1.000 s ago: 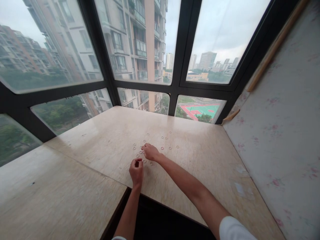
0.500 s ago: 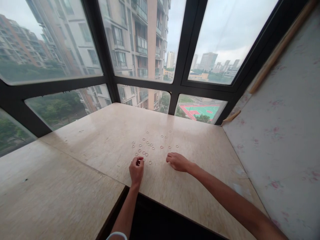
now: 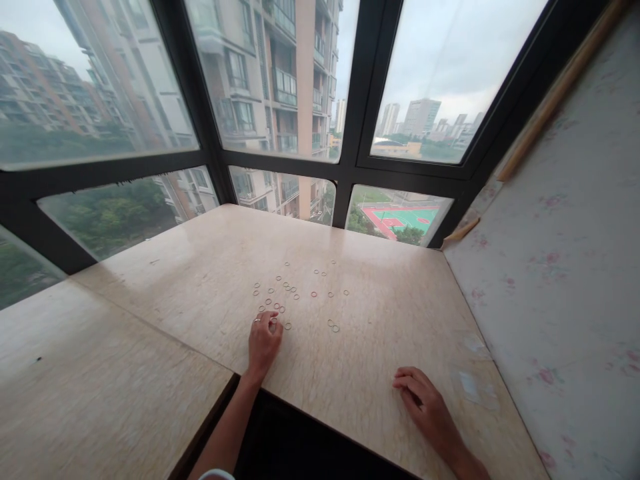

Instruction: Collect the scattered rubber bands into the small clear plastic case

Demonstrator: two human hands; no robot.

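Several thin, small rings lie scattered on the pale countertop (image 3: 200, 280), among them a reddish ring (image 3: 314, 294). My left hand (image 3: 264, 347) rests at the near edge of this scatter, its thumb and fingers apart. A thin ring (image 3: 274, 321) shows between them; whether they touch it I cannot tell. Another ring sits on one of that hand's fingers. Farther right, near the front of the countertop, is my right hand (image 3: 427, 410), fingers loosely bent and nothing visible in them. Two rings (image 3: 333, 326) lie close together between the hands.
Dark window frames (image 3: 280, 163) border the countertop at the back and left. A flowered wall (image 3: 560, 267) rises on the right, with clear tape-like patches (image 3: 473, 383) on the countertop beside it. A dark recess (image 3: 300, 440) opens at the front.
My right hand has moved right and toward me, away from the rings, and two rings now show where it was. My left thumb and fingers have spread. The view has shifted slightly.
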